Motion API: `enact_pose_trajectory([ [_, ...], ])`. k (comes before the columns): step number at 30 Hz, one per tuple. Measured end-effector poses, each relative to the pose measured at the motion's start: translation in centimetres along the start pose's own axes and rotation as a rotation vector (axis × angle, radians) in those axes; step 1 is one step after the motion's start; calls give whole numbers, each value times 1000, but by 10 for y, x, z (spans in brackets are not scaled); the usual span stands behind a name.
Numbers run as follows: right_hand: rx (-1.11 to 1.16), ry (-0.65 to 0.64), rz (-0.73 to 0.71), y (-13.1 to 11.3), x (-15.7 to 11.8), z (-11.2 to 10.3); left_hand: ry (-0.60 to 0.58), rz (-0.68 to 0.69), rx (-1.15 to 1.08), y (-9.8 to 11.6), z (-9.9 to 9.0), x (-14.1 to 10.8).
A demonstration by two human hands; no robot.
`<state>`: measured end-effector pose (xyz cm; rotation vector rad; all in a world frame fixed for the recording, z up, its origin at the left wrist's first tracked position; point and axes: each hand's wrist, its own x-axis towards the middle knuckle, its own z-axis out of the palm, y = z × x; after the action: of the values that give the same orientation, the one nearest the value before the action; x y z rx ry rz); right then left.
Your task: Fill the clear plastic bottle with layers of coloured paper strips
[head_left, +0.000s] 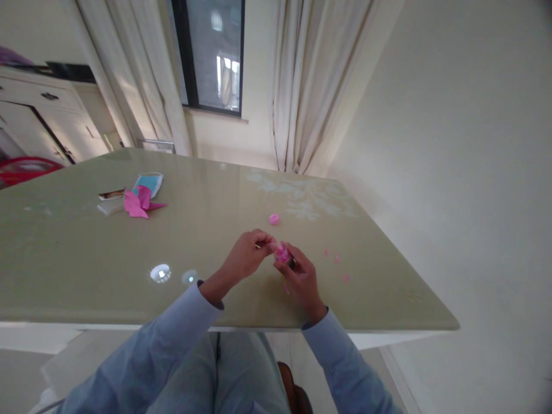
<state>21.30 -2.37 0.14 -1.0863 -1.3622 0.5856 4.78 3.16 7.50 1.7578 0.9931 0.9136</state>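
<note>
Held in my right hand (301, 277) is a small, shiny pink object (282, 253), its fingers wrapped round the sides; I cannot make out its exact kind. My left hand (249, 253) meets it from the left with thumb and fingertips pinched together at its top. A thin pale edge shows by the left fingers, but what they grip is too small to tell. Just beyond both hands a small pink ring-shaped piece (274, 219) lies on the table. Tiny pink scraps (337, 258) are scattered right of my right hand, and another scrap (287, 289) lies below the hands.
The glossy greenish table (207, 230) has its near edge at my lap and a wall along the right. At the left lie folded pink paper (140, 202), a blue face mask (150, 183) and a small dark strip (111, 195). Curtains and a window stand behind.
</note>
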Motion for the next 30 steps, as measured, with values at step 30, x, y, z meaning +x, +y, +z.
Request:
enact_pose_trajectory([
  [30,201,79,70,-5,-12,0,-268,107,724,55,0,6],
])
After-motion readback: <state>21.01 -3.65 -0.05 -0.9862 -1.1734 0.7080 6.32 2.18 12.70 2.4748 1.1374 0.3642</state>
